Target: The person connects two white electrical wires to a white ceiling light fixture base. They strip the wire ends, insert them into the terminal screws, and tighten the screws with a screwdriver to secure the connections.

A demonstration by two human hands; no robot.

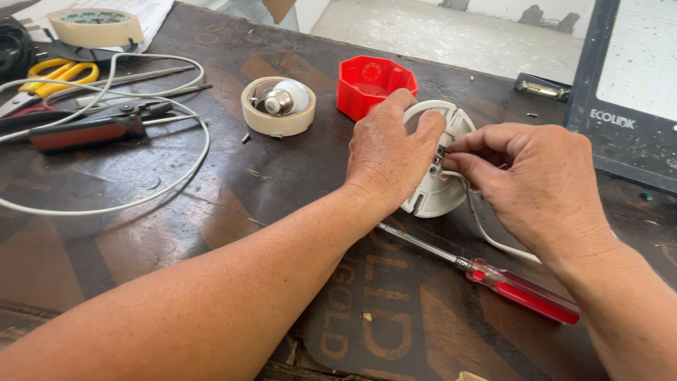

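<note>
My left hand (390,154) grips a round white lamp-holder base (436,192), held on edge above the dark table. My right hand (537,185) pinches a thin white wire (486,233) at the base's middle terminal; the wire runs down toward the table. A screwdriver with a clear red handle (522,289) lies on the table just below both hands. A red octagonal junction box (371,85) sits right behind my left hand.
A tape roll with a white bulb inside (278,104) lies left of the red box. Farther left are red-handled pliers (84,128), yellow scissors (53,74), a looping white cable (162,187) and another tape roll (95,27). A black LED panel (631,92) stands at right.
</note>
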